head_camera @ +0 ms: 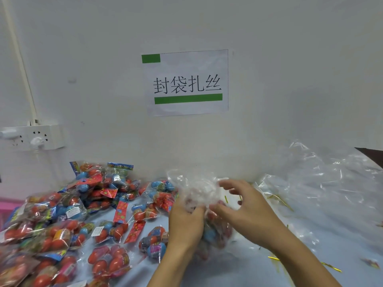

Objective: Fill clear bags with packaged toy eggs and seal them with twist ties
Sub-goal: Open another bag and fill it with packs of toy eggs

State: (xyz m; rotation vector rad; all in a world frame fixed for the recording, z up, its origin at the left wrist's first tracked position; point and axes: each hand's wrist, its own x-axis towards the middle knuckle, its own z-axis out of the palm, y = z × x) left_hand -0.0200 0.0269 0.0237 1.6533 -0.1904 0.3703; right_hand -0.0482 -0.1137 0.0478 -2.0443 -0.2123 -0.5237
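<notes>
Filled clear bag (215, 230) of red and blue toy eggs resting on the table (238, 270), directly below the wall sign (187, 82). Left hand (186, 222), grip closed around the bag's gathered neck (199, 195), which rises above the fingers. Right hand (244, 212), just right of the neck, fingers spread and loosely bent, thumb against the plastic. Packaged toy eggs (62, 220) heaped left of the bag; gold twist ties (331, 267) and empty clear bags (323, 183) to its right.
</notes>
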